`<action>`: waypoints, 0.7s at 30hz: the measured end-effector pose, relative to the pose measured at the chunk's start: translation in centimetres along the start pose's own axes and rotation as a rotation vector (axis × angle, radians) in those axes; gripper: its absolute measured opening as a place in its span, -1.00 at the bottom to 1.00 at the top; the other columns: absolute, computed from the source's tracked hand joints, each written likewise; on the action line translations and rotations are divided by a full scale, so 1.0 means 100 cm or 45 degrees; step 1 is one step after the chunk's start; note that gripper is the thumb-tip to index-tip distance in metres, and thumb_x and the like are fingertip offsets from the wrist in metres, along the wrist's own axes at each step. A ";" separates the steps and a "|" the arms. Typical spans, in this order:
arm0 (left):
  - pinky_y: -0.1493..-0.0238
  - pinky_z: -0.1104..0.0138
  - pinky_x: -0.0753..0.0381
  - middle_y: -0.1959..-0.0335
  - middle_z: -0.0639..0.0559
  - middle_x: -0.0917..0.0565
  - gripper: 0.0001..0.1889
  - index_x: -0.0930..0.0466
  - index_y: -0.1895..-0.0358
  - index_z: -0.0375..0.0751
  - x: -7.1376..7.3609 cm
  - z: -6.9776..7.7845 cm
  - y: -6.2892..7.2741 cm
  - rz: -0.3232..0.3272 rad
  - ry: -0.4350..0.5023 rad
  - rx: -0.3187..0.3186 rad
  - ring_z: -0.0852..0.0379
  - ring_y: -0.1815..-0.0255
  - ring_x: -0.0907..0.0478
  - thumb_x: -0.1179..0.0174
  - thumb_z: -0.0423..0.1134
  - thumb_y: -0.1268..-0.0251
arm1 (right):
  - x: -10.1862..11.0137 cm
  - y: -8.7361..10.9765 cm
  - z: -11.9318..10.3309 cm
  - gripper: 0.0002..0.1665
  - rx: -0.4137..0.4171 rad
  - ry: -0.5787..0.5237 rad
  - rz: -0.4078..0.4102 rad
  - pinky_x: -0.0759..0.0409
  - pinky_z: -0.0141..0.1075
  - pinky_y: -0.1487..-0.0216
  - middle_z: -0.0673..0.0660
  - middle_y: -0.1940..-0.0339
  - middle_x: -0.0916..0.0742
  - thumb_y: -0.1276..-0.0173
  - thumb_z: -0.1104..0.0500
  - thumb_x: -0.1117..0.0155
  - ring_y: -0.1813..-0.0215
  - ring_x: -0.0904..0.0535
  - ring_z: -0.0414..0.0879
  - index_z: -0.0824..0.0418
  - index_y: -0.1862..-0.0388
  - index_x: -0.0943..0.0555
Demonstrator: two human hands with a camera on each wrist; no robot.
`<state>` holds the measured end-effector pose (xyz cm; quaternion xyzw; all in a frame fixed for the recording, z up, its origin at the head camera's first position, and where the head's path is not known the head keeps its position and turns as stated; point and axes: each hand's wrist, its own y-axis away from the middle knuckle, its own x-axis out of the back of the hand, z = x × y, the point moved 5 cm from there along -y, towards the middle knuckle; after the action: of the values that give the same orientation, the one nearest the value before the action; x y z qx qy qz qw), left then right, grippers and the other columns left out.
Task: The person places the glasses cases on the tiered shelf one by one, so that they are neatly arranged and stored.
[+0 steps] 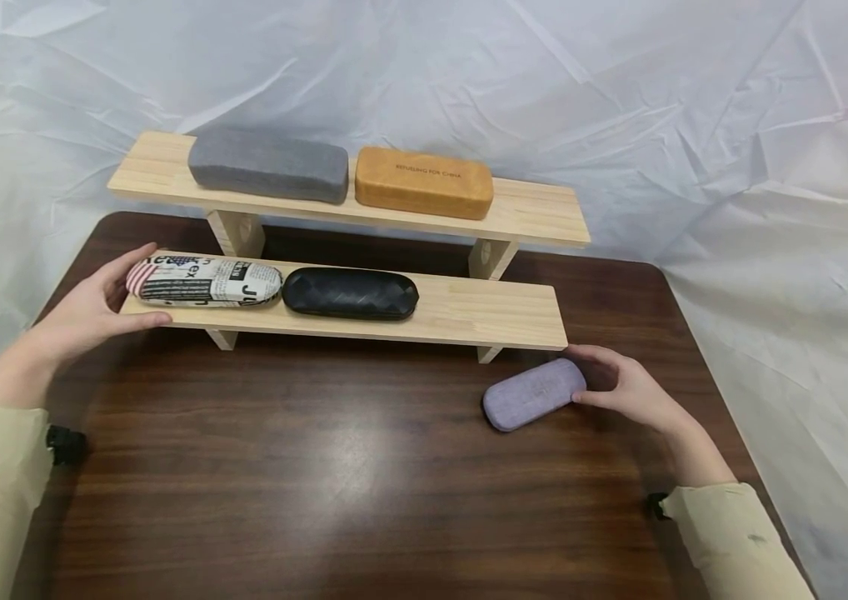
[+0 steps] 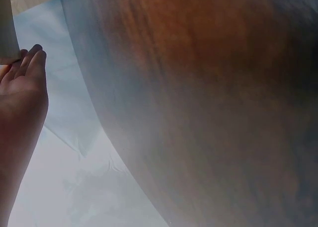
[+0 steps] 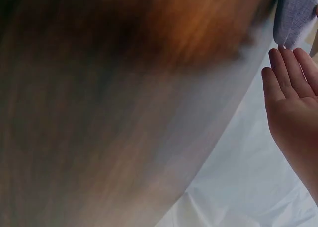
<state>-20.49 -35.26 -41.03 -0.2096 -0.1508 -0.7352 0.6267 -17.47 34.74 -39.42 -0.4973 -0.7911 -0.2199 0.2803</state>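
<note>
At the left end of the lower wooden shelf (image 1: pixel 484 310), my left hand (image 1: pixel 97 304) grips the board. Its thumb lies along the front edge, its fingers behind. A newsprint-patterned glasses case (image 1: pixel 207 282) lies on the board between them; whether the hand touches it, I cannot tell. Beside it is a black glasses case (image 1: pixel 350 293). My right hand (image 1: pixel 630 387) holds a lavender glasses case (image 1: pixel 535 394) by its right end, in front of the shelf's right end. In the right wrist view, the fingertips meet the end of the lavender case (image 3: pixel 296 13).
On the upper wooden shelf (image 1: pixel 540 208) lie a grey glasses case (image 1: pixel 268 165) and a mustard-coloured glasses case (image 1: pixel 424 183) with lettering. The stepped rack stands at the back of a dark brown table (image 1: pixel 349 475). White sheeting (image 1: pixel 424 75) hangs behind.
</note>
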 end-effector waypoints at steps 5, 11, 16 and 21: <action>-0.13 0.80 -0.27 -0.32 0.53 -0.35 0.08 0.10 -0.77 -0.10 0.000 0.001 0.000 -0.009 0.017 -0.009 0.73 -0.20 -0.31 -0.38 -0.55 -0.32 | -0.005 0.000 0.000 -0.14 0.037 0.072 -0.036 -0.26 -0.78 -0.29 0.44 -0.43 -0.60 -0.19 0.31 -0.66 -0.32 -0.30 -0.75 0.37 -0.47 -0.52; -0.13 0.80 -0.27 -0.30 0.54 -0.34 0.07 0.12 -0.77 -0.13 0.000 0.002 -0.001 -0.018 0.024 -0.008 0.74 -0.20 -0.31 -0.37 -0.56 -0.33 | -0.012 -0.003 0.000 -0.08 0.104 0.089 -0.050 -0.28 -0.75 -0.30 0.48 -0.40 -0.60 -0.11 0.35 -0.70 -0.33 -0.33 -0.72 0.42 -0.46 -0.51; -0.12 0.80 -0.27 -0.31 0.54 -0.34 0.08 0.12 -0.77 -0.14 0.000 0.003 0.000 -0.014 0.006 -0.003 0.73 -0.20 -0.30 -0.38 -0.54 -0.32 | -0.015 -0.004 0.000 -0.05 0.102 0.093 -0.038 -0.28 -0.76 -0.30 0.49 -0.40 -0.59 -0.07 0.38 -0.71 -0.32 -0.31 -0.73 0.45 -0.45 -0.50; -0.13 0.81 -0.27 -0.32 0.53 -0.33 0.08 0.12 -0.77 -0.13 0.000 0.002 0.000 -0.018 0.003 -0.001 0.74 -0.20 -0.30 -0.38 -0.54 -0.33 | -0.015 -0.005 -0.002 -0.06 0.086 0.218 -0.011 -0.20 -0.78 -0.29 0.44 -0.39 -0.62 -0.07 0.29 -0.75 -0.31 -0.26 -0.71 0.41 -0.43 -0.53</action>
<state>-20.50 -35.15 -40.82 -0.2082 -0.1512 -0.7399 0.6215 -17.31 33.37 -40.29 -0.4635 -0.7733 -0.2362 0.3626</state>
